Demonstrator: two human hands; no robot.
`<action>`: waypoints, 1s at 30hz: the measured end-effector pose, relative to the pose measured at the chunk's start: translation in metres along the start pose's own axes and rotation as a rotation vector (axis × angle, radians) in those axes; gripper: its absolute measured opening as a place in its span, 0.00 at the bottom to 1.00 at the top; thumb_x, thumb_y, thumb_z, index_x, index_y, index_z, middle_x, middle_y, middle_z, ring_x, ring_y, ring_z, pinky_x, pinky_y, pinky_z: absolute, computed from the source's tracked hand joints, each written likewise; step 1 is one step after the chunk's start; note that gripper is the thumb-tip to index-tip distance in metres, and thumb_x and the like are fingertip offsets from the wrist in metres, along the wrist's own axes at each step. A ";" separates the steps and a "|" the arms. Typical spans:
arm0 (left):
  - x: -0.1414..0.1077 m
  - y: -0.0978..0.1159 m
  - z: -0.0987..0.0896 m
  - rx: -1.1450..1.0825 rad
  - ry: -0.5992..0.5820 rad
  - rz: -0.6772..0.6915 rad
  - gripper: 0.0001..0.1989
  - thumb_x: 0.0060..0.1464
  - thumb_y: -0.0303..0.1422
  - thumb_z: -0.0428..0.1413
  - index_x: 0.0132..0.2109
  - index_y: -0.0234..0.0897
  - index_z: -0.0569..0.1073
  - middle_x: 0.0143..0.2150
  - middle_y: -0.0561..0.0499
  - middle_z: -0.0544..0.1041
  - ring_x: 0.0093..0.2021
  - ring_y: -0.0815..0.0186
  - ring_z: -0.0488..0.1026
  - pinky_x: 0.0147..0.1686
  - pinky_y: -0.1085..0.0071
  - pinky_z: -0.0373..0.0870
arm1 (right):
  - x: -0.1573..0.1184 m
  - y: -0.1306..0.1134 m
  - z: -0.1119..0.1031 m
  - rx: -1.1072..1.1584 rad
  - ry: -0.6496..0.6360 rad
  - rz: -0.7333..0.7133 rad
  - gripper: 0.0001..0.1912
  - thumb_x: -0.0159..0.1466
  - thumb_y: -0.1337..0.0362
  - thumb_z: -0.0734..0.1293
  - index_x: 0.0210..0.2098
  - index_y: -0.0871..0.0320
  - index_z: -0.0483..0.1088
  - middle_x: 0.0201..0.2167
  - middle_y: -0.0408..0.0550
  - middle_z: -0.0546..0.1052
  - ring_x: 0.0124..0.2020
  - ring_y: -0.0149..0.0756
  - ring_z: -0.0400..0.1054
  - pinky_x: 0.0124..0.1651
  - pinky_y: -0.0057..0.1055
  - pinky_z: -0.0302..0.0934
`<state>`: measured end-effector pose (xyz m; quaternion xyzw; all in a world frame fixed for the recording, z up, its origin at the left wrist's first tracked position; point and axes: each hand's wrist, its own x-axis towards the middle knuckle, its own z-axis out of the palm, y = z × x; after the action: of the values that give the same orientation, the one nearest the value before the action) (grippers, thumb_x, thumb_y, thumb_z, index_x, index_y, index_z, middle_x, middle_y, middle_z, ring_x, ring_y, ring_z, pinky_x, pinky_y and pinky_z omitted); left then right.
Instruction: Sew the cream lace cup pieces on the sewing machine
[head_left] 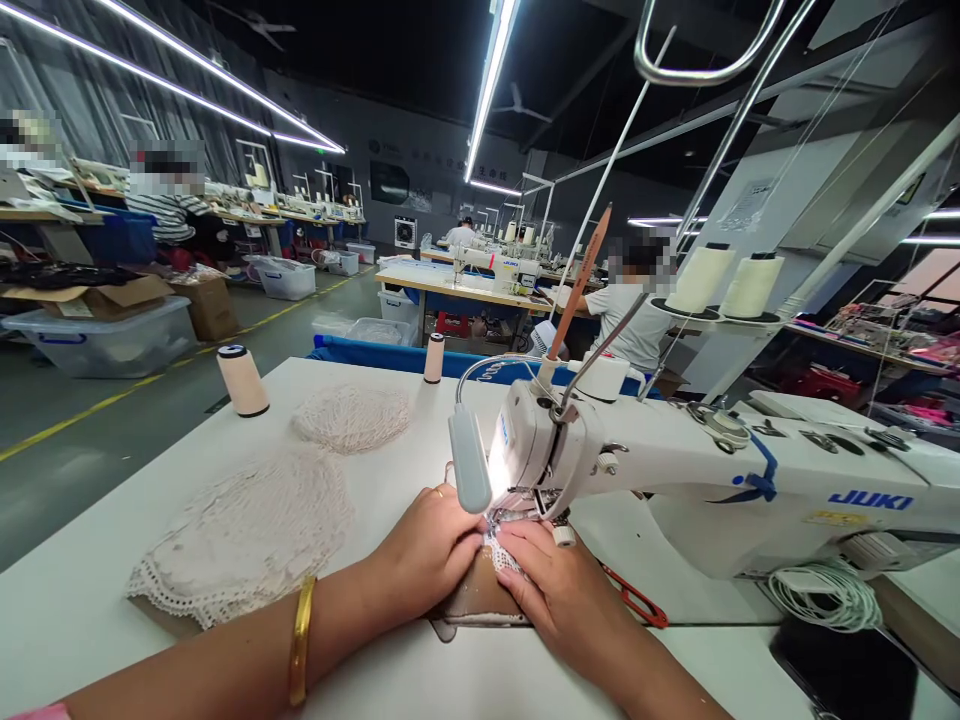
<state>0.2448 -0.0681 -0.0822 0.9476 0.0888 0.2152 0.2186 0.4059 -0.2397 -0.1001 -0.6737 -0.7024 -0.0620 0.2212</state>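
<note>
White lace trim (504, 560) lies under the presser foot of the white JUKI sewing machine (645, 480), above a brown flat piece (480, 595) with a pale edge. My left hand (424, 550) is at the left of the needle area, thumb and fingers closed at the lace's edge. From the right, my right hand (559, 590) presses the lace close to the foot, its fingers closed over it. The needle is mostly hidden behind the grey lamp (469, 460) and my fingers. Left of my left hand lies a large pile of cream lace pieces (247, 530).
A smaller lace pile (351, 418) and two thread cones, one larger (242, 382) and one smaller (433, 360), stand toward the table's far side. Red-handled snips (637, 598), coiled white cable (825, 598) and a dark flat object (844, 665) lie at right. Co-workers sit beyond.
</note>
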 end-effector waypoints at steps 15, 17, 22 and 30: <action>-0.011 0.005 -0.013 0.259 -0.036 0.018 0.08 0.56 0.31 0.63 0.30 0.38 0.73 0.48 0.42 0.76 0.51 0.46 0.67 0.52 0.50 0.67 | -0.010 0.003 0.001 -0.003 0.089 -0.077 0.15 0.78 0.68 0.60 0.61 0.55 0.70 0.50 0.55 0.84 0.49 0.52 0.77 0.48 0.45 0.72; -0.019 0.010 -0.013 0.175 -0.082 0.084 0.13 0.57 0.30 0.62 0.26 0.37 0.70 0.47 0.45 0.76 0.47 0.51 0.69 0.50 0.53 0.65 | -0.009 0.001 0.001 0.019 0.066 -0.057 0.15 0.77 0.70 0.59 0.59 0.54 0.71 0.46 0.53 0.83 0.44 0.48 0.77 0.44 0.42 0.70; -0.018 0.006 -0.007 0.066 -0.076 0.202 0.06 0.58 0.24 0.55 0.34 0.39 0.71 0.38 0.52 0.75 0.32 0.63 0.67 0.42 0.60 0.62 | -0.006 -0.003 0.003 0.037 0.048 -0.033 0.13 0.75 0.73 0.60 0.51 0.53 0.73 0.42 0.49 0.80 0.40 0.44 0.73 0.40 0.37 0.64; -0.019 0.007 0.001 0.202 -0.041 0.271 0.11 0.65 0.22 0.53 0.36 0.38 0.75 0.39 0.50 0.79 0.36 0.60 0.73 0.36 0.62 0.61 | -0.007 -0.004 0.002 0.046 0.039 -0.042 0.15 0.74 0.75 0.60 0.49 0.53 0.74 0.42 0.48 0.78 0.37 0.42 0.69 0.39 0.35 0.59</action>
<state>0.2287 -0.0796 -0.0866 0.9722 -0.0232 0.2135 0.0928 0.4013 -0.2456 -0.1037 -0.6523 -0.7131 -0.0634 0.2491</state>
